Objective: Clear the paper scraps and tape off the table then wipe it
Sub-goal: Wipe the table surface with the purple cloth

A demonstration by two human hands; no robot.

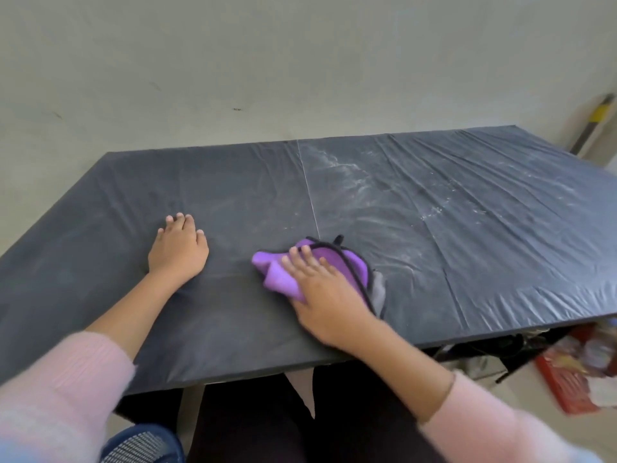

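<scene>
I see my right hand pressing flat, straight fingers on the purple cloth while my left hand rests open-fingered on the black table.

We record the table covered in wrinkled black plastic sheeting, its right half streaked with whitish residue, possibly dust. A bunched purple cloth with black edging lies near the front edge, under the right hand.

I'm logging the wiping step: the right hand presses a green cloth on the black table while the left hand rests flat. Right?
The head view shows the cloth is purple, not green; the right hand presses it on the black table, the left hand rests flat.
</scene>
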